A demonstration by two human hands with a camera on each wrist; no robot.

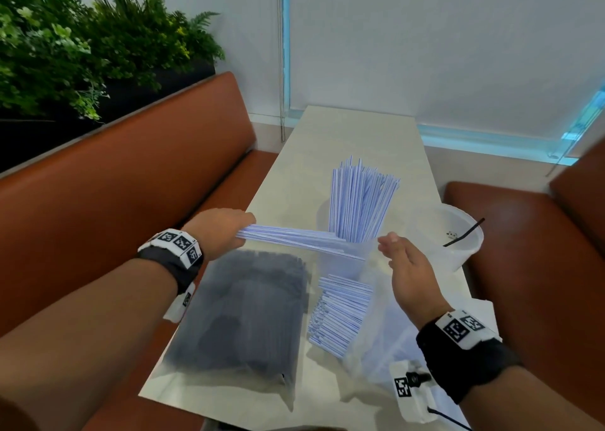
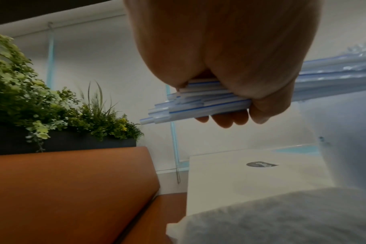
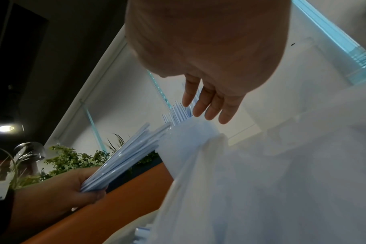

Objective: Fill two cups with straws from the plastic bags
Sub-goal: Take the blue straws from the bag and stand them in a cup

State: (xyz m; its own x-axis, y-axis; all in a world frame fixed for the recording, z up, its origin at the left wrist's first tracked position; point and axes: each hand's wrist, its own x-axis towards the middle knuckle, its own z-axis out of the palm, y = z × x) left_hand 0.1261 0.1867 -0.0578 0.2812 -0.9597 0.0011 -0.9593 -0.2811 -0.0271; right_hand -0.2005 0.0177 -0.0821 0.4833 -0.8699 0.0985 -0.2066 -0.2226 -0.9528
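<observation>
The left hand (image 1: 226,231), left of centre in the head view, is curled tight round one end of a bundle of white straws with thin blue stripes (image 1: 294,239), which lies level and reaches rightward across the frame. The right hand (image 1: 407,267), right of centre, holds nothing, its fingers (image 3: 207,102) straight and relaxed just past the bundle's far end. Between the hands stands a clear plastic cup (image 1: 343,260) packed with upright blue-striped straws (image 1: 360,201). At the right edge of the pale table (image 1: 360,136) stands a second clear plastic cup (image 1: 465,234) with one black straw (image 1: 463,233) leaning in it. Lower centre, a clear plastic bag (image 1: 376,348) lies open with more striped straws (image 1: 340,309) inside; to its left lies a frosted plastic bag of black straws (image 1: 242,319).
</observation>
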